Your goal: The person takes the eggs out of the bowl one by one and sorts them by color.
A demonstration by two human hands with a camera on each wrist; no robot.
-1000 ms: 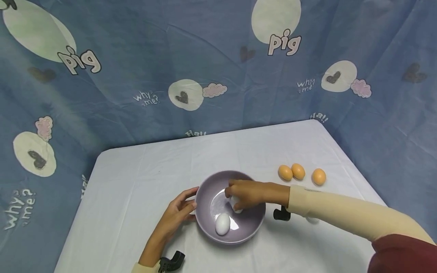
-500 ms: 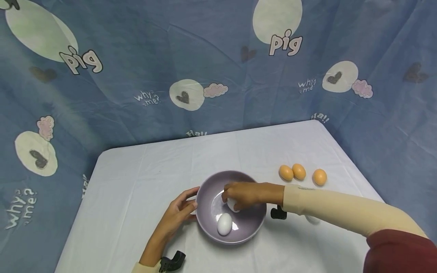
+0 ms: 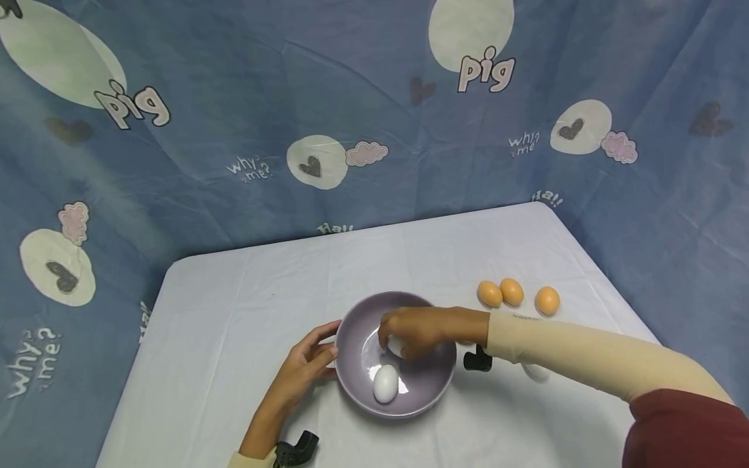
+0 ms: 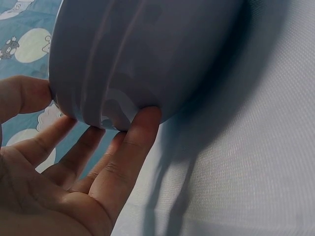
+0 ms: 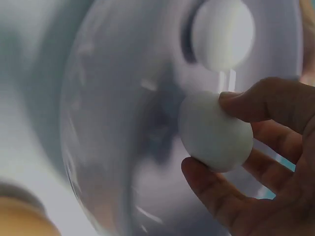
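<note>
A purple-grey bowl stands on the white-covered table. My left hand touches its left side, thumb tip at the rim; in the left wrist view the spread, fairly straight fingers meet the bowl's outer wall. Inside the bowl, my right hand holds a white egg between thumb and fingertips. In the right wrist view it appears close over the bowl's bottom. Another white egg lies in the bowl, nearer the front. Part of the held egg is hidden by the hand in the head view.
Brown eggs lie in a loose row behind the right forearm. A pale, rounded thing is partly covered by the right sleeve, and a brown object shows beside the bowl. A blue printed cloth hangs behind the table.
My right hand has shifted slightly left inside the bowl with the white egg still in its fingers. The left hand and the bowl keep their places.
</note>
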